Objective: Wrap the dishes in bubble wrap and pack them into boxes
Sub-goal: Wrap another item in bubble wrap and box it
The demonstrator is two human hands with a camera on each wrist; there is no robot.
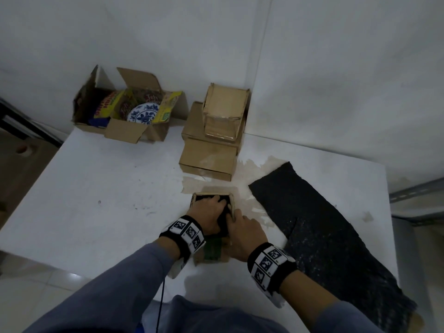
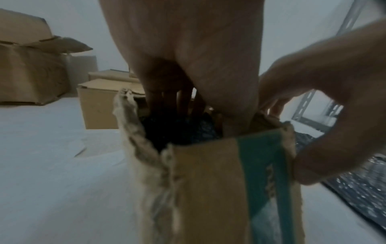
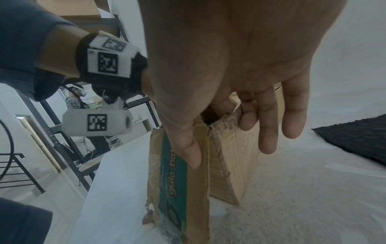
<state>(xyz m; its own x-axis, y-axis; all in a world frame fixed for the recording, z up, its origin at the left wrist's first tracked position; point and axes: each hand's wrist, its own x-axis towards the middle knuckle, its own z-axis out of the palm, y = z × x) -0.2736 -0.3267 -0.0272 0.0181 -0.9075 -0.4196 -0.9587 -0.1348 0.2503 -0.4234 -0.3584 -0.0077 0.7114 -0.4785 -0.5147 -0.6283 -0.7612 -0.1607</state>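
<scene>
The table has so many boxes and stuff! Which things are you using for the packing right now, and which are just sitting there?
In use now:
- small box, held by the right hand
- black-wrapped bundle, pushed in by the left hand

Just sitting there:
- black bubble wrap sheet
- stacked closed boxes
- open box holding a blue-patterned plate

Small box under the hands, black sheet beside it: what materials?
Small box: corrugated cardboard, matte brown with a green printed band; fluting shows at its torn edges. Black sheet: probably black plastic bubble wrap, since the left wrist view shows glossy rounded bumps; the head view alone reads as foam or felt.
</scene>
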